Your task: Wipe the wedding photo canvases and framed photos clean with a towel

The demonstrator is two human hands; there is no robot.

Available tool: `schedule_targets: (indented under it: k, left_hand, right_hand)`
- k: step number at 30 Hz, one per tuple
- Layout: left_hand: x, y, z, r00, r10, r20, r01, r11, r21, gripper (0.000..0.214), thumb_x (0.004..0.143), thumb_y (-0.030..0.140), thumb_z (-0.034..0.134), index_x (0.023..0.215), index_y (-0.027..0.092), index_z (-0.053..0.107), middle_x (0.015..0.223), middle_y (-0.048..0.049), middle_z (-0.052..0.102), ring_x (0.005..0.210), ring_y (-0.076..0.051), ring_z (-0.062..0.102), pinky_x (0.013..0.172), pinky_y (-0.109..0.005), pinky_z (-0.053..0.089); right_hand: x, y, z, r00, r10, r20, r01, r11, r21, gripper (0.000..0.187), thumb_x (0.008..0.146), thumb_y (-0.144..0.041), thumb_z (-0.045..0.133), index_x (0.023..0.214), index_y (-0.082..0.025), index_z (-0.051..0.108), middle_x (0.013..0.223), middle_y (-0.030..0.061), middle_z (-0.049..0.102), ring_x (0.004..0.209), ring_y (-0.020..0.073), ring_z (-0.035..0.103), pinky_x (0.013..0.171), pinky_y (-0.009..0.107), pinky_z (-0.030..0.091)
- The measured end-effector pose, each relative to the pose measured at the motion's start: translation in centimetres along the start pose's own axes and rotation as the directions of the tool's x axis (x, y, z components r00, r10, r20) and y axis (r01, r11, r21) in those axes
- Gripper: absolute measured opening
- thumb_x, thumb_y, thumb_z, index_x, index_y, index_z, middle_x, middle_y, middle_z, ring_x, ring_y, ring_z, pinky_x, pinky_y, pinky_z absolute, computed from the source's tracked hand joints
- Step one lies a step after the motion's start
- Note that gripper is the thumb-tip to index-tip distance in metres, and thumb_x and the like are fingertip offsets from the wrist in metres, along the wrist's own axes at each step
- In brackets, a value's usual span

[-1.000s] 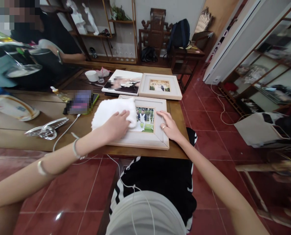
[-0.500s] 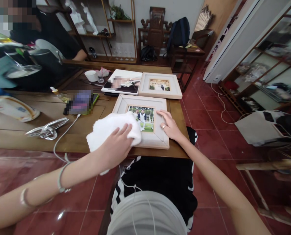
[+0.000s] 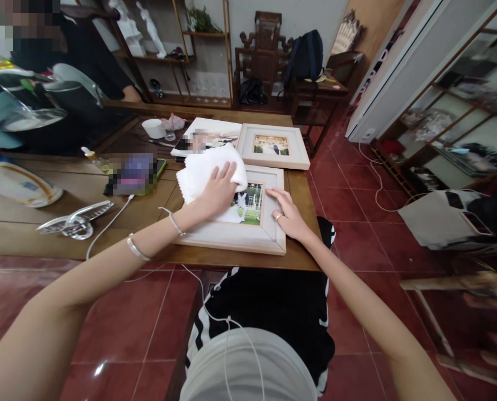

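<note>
A pale wooden picture frame [image 3: 248, 236] with a wedding photo lies flat at the near right corner of the wooden table [image 3: 106, 236]. My left hand [image 3: 217, 192] presses a white cloth [image 3: 206, 167] onto the frame's upper left part, fingers spread flat over the cloth. My right hand [image 3: 288, 214], a ring on one finger, rests flat on the frame's right border, fingers stretched out and holding nothing.
A second pale frame [image 3: 273, 146] and a large unframed photo [image 3: 204, 140] lie farther back. A phone [image 3: 133, 174] with a white cable, a metal hair clip [image 3: 75, 220], a plate [image 3: 18, 186], a white cup [image 3: 154, 128] and a small bottle [image 3: 92, 159] are on the table. A person in black sits far left.
My left hand has swept the cloth from the frame's lower left edge up to its top left, over the photo. My right hand has stayed on the frame's right side.
</note>
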State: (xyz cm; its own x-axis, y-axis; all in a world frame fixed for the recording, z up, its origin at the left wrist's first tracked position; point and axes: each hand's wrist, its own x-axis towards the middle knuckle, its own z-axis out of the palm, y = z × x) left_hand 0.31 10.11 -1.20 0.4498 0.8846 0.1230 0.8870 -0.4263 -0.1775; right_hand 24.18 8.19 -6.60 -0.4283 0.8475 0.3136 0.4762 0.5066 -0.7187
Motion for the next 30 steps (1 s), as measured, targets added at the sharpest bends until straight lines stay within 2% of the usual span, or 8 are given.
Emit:
schedule_targets:
  k: [4,8,11,13,16,20,26,30]
  left_hand:
    - [-1.5,1.4,-2.7,0.972,0.102,0.214,-0.121,0.990,0.078,0.034,0.083,0.004,0.048,0.105,0.007,0.073,0.154,-0.0236,0.036,0.139,-0.039,0.040,0.107,-0.051,0.040]
    - [-5.7,4.2,-6.7,0.896,0.199,0.396,-0.250,0.965,0.079,0.027,0.080,0.004,0.052,0.096,0.008,0.074,0.145,-0.0253,0.048,0.120,-0.035,0.060,0.089,-0.042,0.053]
    - [-8.9,6.1,-9.1,0.846,0.317,0.429,-0.341,0.940,-0.023,0.025,0.080,0.006,0.055,0.094,0.011,0.075,0.142,-0.0243,0.052,0.119,-0.032,0.061,0.088,-0.039,0.054]
    - [-10.2,7.0,-9.6,0.839,0.362,0.407,-0.362,0.929,-0.080,0.025,0.079,0.008,0.059,0.095,0.014,0.076,0.147,-0.0217,0.048,0.127,-0.033,0.055,0.094,-0.041,0.052]
    - [-10.7,7.5,-8.8,0.875,0.350,0.334,-0.336,0.936,-0.101,0.025,0.079,0.012,0.062,0.099,0.016,0.076,0.153,-0.0189,0.040,0.138,-0.036,0.044,0.102,-0.046,0.047]
    - [-8.9,6.6,-5.9,0.926,0.286,0.246,-0.280,0.958,-0.057,0.032,0.080,0.010,0.061,0.109,0.014,0.074,0.157,-0.0187,0.034,0.142,-0.037,0.037,0.110,-0.047,0.040]
    - [-2.5,2.9,-2.4,0.992,0.072,0.107,-0.071,0.997,-0.014,0.036,0.083,0.004,0.052,0.112,0.010,0.072,0.158,-0.0201,0.031,0.144,-0.041,0.032,0.112,-0.052,0.036]
    - [1.3,1.0,-1.3,0.994,0.107,0.001,-0.107,0.994,-0.005,0.041,0.081,0.001,0.049,0.116,0.007,0.070,0.160,-0.0200,0.025,0.147,-0.040,0.024,0.114,-0.054,0.031]
  right_hand:
    - [0.0,0.2,0.0,0.999,-0.032,-0.005,0.032,0.999,0.001,0.064,0.077,-0.012,0.045,0.140,-0.024,0.047,0.146,0.0117,0.042,0.143,0.0285,0.034,0.120,0.056,0.025]
    - [0.0,0.2,0.0,0.999,-0.031,-0.007,0.031,0.999,0.005,0.065,0.076,-0.012,0.045,0.140,-0.024,0.047,0.146,0.0113,0.043,0.142,0.0292,0.034,0.120,0.057,0.025]
    - [0.0,0.2,0.0,0.999,-0.032,-0.009,0.032,0.999,0.009,0.065,0.076,-0.011,0.045,0.140,-0.025,0.048,0.146,0.0106,0.043,0.142,0.0287,0.034,0.120,0.056,0.025]
    - [0.0,0.2,0.0,0.999,-0.036,-0.007,0.036,0.999,0.008,0.065,0.077,-0.011,0.045,0.140,-0.025,0.048,0.146,0.0106,0.044,0.142,0.0285,0.034,0.120,0.056,0.025]
    - [0.0,0.1,0.0,1.000,-0.028,0.001,0.028,1.000,0.001,0.065,0.076,-0.011,0.045,0.140,-0.023,0.048,0.146,0.0119,0.043,0.143,0.0287,0.033,0.121,0.055,0.024]
    - [0.0,0.1,0.0,0.999,-0.034,-0.006,0.034,0.999,-0.005,0.065,0.075,-0.011,0.045,0.139,-0.023,0.048,0.145,0.0121,0.044,0.142,0.0282,0.034,0.120,0.055,0.025]
    - [0.0,0.2,0.0,0.999,-0.037,-0.004,0.037,0.999,0.002,0.065,0.075,-0.012,0.045,0.139,-0.024,0.047,0.145,0.0119,0.044,0.143,0.0289,0.033,0.120,0.057,0.024]
    - [0.0,0.1,-0.1,1.000,-0.028,0.007,0.028,1.000,-0.004,0.064,0.076,-0.014,0.045,0.140,-0.020,0.047,0.146,0.0138,0.042,0.143,0.0293,0.032,0.120,0.056,0.024]
